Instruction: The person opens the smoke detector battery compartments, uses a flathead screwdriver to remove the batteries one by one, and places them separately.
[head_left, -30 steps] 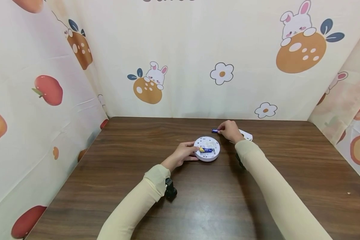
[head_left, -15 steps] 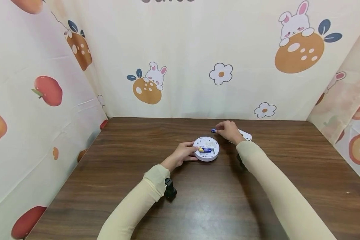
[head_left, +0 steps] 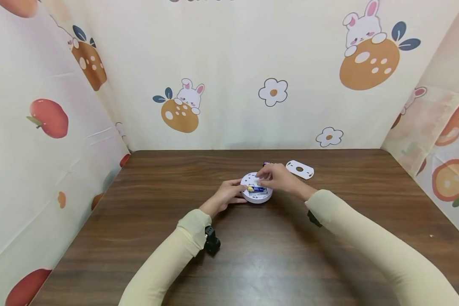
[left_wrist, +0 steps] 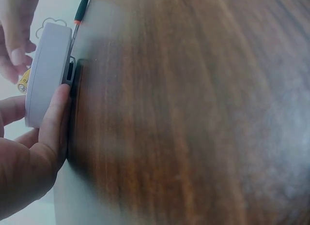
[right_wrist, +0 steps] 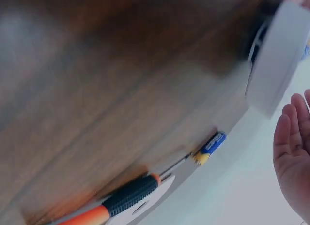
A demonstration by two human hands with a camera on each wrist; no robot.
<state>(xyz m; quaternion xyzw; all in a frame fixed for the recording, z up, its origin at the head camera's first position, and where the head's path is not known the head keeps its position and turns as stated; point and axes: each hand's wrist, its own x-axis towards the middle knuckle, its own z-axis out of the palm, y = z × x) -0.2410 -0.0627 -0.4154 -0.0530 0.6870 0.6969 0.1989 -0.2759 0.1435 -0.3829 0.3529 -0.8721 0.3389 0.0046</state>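
Note:
My left hand (head_left: 223, 196) grips a round white device (head_left: 252, 199) by its left side, thumb over its upper face and fingers beneath. Set in the face is a battery compartment with a blue-and-yellow battery (head_left: 257, 190); the yellow end (left_wrist: 23, 83) stands proud of the rim in the left wrist view. Over the device's right part hovers my right hand (head_left: 279, 177), its thumb and index finger apart with nothing seen between them. Whether they touch the battery is hidden. In the right wrist view its fingers (right_wrist: 292, 123) look nearly straight.
Behind the right hand another blue-and-yellow battery (right_wrist: 210, 146) lies on the dark wooden table (head_left: 176, 170). A white oval plate (head_left: 300, 169) with holes is to its right. Beside the plate is a screwdriver (right_wrist: 131, 196) with a black-and-orange handle. Patterned cloth hangs around the table.
My right hand has moved from the loose battery at the back, left and toward me, to the round device. The left hand keeps its grip. The head view has shifted slightly.

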